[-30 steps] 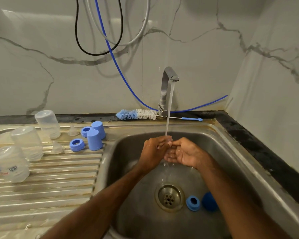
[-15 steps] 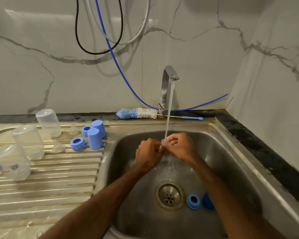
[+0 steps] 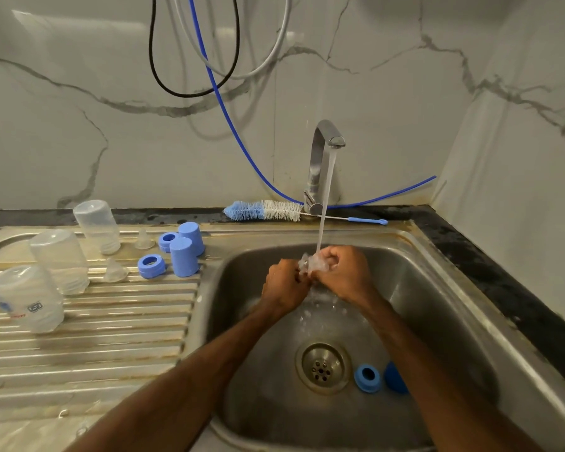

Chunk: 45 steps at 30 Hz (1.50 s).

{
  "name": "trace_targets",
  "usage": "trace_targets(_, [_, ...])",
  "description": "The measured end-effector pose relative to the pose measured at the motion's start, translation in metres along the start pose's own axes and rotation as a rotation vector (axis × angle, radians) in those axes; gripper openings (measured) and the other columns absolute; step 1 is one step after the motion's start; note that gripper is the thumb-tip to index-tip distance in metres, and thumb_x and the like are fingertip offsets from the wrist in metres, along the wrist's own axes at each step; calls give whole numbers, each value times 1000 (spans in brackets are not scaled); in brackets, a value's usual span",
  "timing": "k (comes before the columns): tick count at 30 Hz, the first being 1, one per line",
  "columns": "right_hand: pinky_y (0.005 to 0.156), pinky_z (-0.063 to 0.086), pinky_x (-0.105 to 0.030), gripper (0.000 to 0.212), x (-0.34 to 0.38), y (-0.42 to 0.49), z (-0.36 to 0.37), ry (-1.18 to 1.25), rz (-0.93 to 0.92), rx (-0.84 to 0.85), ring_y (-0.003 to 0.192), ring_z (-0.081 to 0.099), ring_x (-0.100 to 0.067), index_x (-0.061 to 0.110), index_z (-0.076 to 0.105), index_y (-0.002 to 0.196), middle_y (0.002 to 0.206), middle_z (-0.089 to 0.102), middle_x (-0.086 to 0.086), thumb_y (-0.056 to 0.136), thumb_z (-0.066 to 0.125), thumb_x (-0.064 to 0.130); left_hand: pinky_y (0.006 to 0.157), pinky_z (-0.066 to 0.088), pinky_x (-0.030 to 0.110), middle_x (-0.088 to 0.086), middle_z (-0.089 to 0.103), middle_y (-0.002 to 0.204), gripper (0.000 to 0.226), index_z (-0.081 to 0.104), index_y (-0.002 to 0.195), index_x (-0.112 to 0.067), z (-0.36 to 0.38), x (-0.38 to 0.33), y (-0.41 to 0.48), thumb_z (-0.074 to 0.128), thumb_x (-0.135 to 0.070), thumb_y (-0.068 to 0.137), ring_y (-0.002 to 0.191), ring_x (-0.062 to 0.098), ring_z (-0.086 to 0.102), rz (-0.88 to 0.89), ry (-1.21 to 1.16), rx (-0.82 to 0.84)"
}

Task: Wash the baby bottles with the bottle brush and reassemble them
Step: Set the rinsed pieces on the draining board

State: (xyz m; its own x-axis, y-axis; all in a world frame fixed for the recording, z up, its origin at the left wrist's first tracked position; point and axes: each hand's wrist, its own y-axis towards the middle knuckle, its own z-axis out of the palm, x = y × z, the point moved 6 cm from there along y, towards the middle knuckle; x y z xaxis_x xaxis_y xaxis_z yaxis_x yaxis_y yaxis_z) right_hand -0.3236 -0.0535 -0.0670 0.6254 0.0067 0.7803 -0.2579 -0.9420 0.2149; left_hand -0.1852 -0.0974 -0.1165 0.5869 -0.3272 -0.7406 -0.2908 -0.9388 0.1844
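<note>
Both my hands meet under the running tap over the sink. My left hand and my right hand pinch a small clear silicone teat between them in the water stream. Three clear bottles stand upside down on the drainboard at the left. Beside them lie two clear teats, two blue rings and two blue caps. A blue ring and a blue cap lie in the sink by the drain. The bottle brush lies behind the sink.
The ribbed steel drainboard fills the left. Marble walls close in behind and at the right, with a black counter edge along the right. Black, grey and blue hoses hang on the back wall above the brush.
My right hand turned from palm-up and open to curled over the teat. Both hands rose slightly toward the tap and now pull at the teat under the stream.
</note>
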Motion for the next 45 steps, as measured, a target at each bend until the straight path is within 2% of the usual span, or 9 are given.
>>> trace_targets(4, [61,62,-27,20,-5,-4,2,224,171,36,67,74,-16,13,72,96,83,75,-3,79,82,6,68,62,29,-11,72,77,21,72,82,-27,-8,-3,-1,68,-8,90,71,2,69,38,-65,-77])
trace_targets(8, [80,64,-43,15,-19,-14,11,421,441,282,90,75,-37,-7,73,100,89,76,-23,86,67,-4,68,57,15,-11,73,86,10,74,100,-22,-19,-12,-3,67,-16,95,77,-2,69,109,-192,-159])
trace_targets(14, [75,63,-33,20,-14,-12,17,616,424,333,94,76,-28,-3,71,108,100,76,-18,88,71,-1,75,54,11,-13,70,96,12,71,106,-25,-14,-25,-9,62,-19,100,88,-3,67,253,-120,-105])
trace_targets(19, [64,58,-23,28,-24,-1,-3,317,299,91,73,73,-11,14,75,101,90,78,-4,76,86,10,76,58,19,-14,71,88,9,73,99,-27,-12,-8,-3,65,-22,98,80,-1,67,95,-67,-85])
trace_targets(26, [71,56,-16,26,3,-6,9,13,18,45,74,65,0,14,76,103,93,76,1,78,86,14,73,61,39,-7,68,81,28,61,74,-33,-2,0,-6,63,-13,93,77,12,65,-3,111,22])
trace_targets(30, [59,47,-6,38,4,-6,4,-16,7,17,72,62,4,16,73,112,90,69,10,77,87,14,86,60,33,-4,68,111,24,65,112,-25,-22,3,0,60,-9,96,97,9,65,-20,-61,-123])
trace_targets(35, [72,56,-18,31,-1,-2,3,12,15,42,81,65,0,20,72,107,94,71,9,79,84,14,122,30,41,7,35,160,74,31,157,-15,-43,-35,14,55,7,91,147,23,33,74,-64,-109])
trace_targets(38, [66,46,-8,32,4,-3,4,23,-1,46,82,64,2,21,72,108,97,72,9,79,84,14,126,17,39,11,17,169,92,10,163,-10,-47,-60,31,59,10,87,155,26,16,76,-60,-18])
trace_targets(45, [57,42,-3,20,0,-2,1,40,-13,26,74,64,4,20,74,100,79,67,18,82,80,16,122,23,38,12,17,169,100,0,164,-13,-41,-79,56,61,11,88,154,28,20,112,-41,70])
